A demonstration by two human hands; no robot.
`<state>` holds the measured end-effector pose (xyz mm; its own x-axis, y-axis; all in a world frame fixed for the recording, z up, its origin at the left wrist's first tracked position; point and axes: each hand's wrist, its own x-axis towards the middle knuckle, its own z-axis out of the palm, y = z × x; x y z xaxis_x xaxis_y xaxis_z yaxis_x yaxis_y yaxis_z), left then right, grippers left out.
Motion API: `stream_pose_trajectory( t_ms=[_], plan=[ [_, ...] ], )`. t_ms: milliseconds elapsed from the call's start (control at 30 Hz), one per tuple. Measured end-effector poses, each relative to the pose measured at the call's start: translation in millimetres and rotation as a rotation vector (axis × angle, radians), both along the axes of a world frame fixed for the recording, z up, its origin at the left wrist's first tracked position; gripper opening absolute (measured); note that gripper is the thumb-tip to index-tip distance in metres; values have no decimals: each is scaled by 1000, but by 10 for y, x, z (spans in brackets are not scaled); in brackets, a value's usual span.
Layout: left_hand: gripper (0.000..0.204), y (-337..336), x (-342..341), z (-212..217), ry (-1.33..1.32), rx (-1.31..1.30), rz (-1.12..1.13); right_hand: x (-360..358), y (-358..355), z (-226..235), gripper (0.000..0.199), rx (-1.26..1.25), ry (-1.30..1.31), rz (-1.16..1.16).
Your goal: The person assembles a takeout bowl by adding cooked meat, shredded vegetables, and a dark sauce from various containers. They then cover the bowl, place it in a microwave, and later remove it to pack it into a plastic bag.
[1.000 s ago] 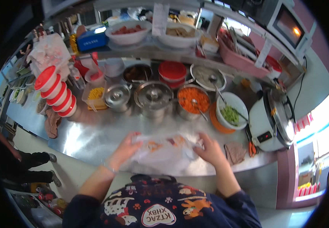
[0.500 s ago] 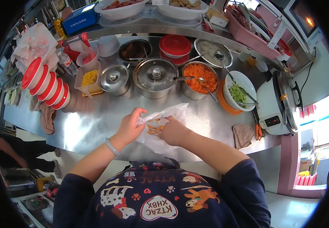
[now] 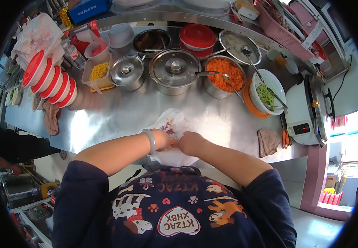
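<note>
A thin white plastic bag [image 3: 172,118] with a coloured print lies at the front edge of the steel counter. My left hand [image 3: 160,139], with a pale bangle at the wrist, is closed on the bag's middle. Right beside it, my right hand [image 3: 190,143] grips the same bag, fingers bent inward. Most fingertips are hidden in the bunched film. A little orange shows between the two hands; whether it is print or contents I cannot make out.
Behind the bag stand lidded steel pots [image 3: 175,72], a pot of diced carrot [image 3: 224,74] and a bowl of shredded greens [image 3: 265,95]. Red-lidded bowls [image 3: 51,82] are stacked at left. A white cooker [image 3: 303,115], orange-handled scissors [image 3: 286,138] and a brown cloth [image 3: 268,141] sit at right.
My left hand has come down and to the right, from the bag's raised upper edge to its middle, close to my right hand. The bag now lies lower and flatter.
</note>
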<state>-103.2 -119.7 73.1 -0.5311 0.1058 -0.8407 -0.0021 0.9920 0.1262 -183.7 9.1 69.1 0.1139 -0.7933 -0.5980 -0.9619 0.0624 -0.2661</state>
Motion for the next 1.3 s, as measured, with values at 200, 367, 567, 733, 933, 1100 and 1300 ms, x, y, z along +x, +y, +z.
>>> stream_pose_trajectory(
  t_ms=[200,367,567,733,933,1100,1300],
  plan=[
    [79,-175,142,72,60,-334,68,-276,296,151,73,201,196,-24],
    [90,-222,260,8,511,-177,179,-406,478,120,85,158,387,-210],
    [38,-552,511,-55,880,445,81,-440,708,-94,69,-26,449,-400],
    [26,-1775,906,99,1495,130,657,-477,701,147,49,-215,237,-561],
    [44,-3358,1118,-65,956,-415,680,-345,391,639,32,-347,-134,-843],
    [31,-3470,1496,-427,1098,-476,618,-566,233,995,30,-559,-177,-806],
    [40,-3136,1831,-321,1416,-446,695,-1428,603,1356,46,-1050,-174,-997]
  ],
)
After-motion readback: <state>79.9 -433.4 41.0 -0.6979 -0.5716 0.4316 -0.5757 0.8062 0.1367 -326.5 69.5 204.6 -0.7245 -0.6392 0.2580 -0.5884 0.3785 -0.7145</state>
